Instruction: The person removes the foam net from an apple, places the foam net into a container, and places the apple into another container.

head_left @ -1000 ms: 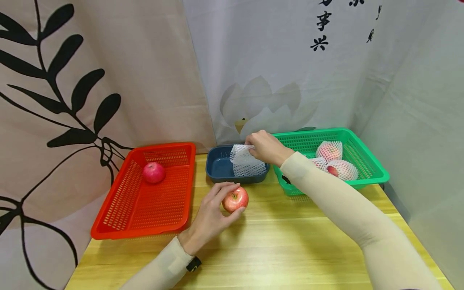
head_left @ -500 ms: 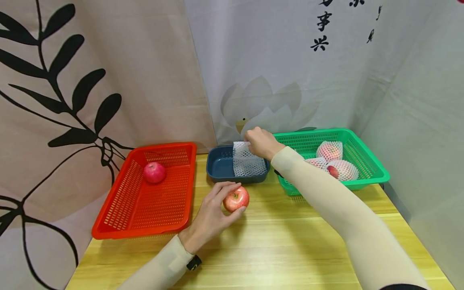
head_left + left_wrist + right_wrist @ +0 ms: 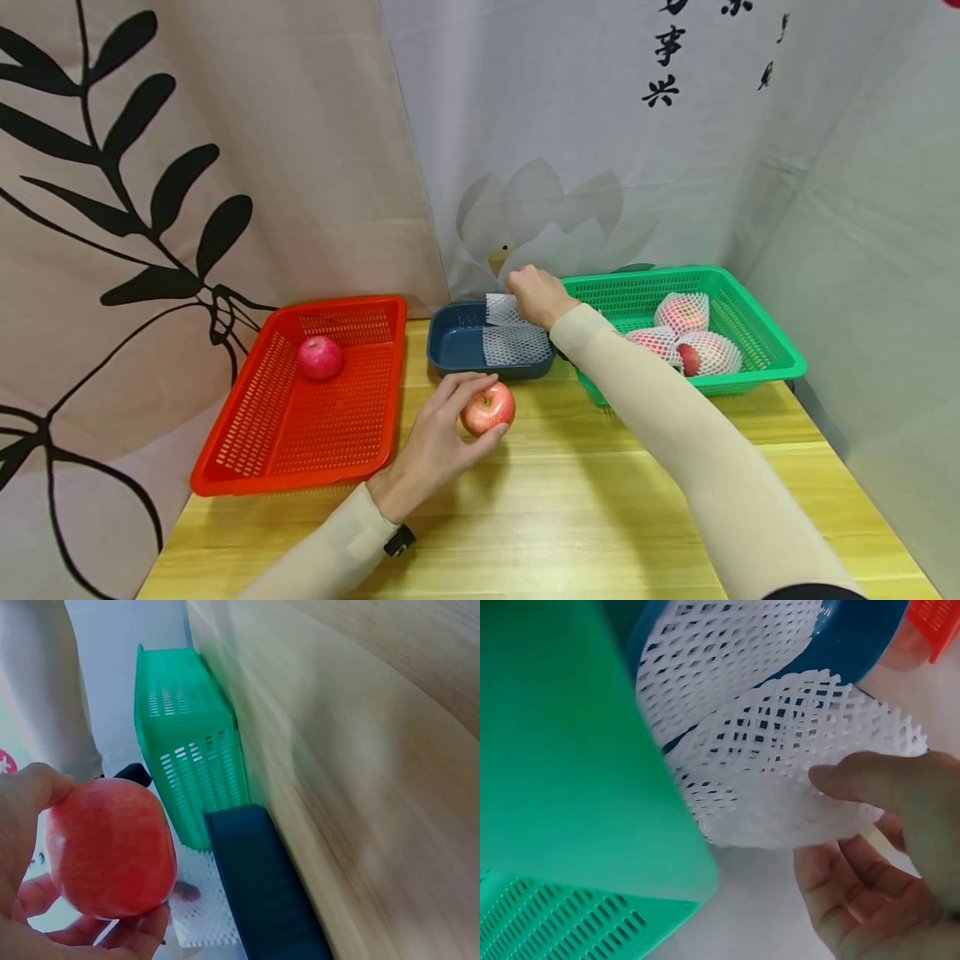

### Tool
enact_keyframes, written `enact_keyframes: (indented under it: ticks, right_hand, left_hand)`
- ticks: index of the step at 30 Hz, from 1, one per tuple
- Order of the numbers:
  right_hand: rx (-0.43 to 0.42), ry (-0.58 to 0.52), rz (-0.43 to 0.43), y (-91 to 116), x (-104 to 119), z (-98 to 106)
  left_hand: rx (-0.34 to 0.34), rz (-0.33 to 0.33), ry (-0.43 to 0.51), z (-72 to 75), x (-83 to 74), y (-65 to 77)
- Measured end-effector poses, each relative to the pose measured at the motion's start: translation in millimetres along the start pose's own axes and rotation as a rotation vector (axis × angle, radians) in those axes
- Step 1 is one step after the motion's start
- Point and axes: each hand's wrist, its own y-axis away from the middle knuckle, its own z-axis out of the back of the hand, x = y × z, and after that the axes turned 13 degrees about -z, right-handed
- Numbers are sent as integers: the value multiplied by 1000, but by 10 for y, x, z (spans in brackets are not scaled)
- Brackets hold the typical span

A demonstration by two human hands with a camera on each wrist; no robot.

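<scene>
My left hand (image 3: 438, 446) grips a red apple (image 3: 491, 408) over the wooden table, thumb and fingers around its sides. In the left wrist view the apple (image 3: 112, 847) fills the space between thumb and fingers. Above the dark blue tray's (image 3: 455, 342) back right corner, my right hand (image 3: 538, 296) pinches a white foam fruit net (image 3: 501, 309). The right wrist view has the thumb lying on this net (image 3: 787, 735), fingers behind it. A second foam net (image 3: 517, 345) lies inside the blue tray.
On the left stands a red basket (image 3: 315, 433) with one apple (image 3: 320, 357) inside. The green basket (image 3: 772, 350) at the right holds several apples in foam nets (image 3: 708, 352), beside the blue tray. A curtain (image 3: 330, 150) hangs right behind the table (image 3: 600, 517).
My right hand has shifted slightly, and the pinched net has come apart from the one in the tray, with a gap between them. My left hand keeps its grip on the apple.
</scene>
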Motion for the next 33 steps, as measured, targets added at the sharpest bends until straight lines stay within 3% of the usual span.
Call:
enact_keyframes:
  ticks: [5,18,33]
  right_hand:
    - [28,23,10,23,32,-22]
    - [312,1,6,162,98,-29]
    - [606,91,-41,359,189,-1]
  left_hand:
    - [2,4,-2,1,-15,-5]
    - [3,-15,-9,-11,-59,-7]
    - [9,-13,-4,-16,-78,-33]
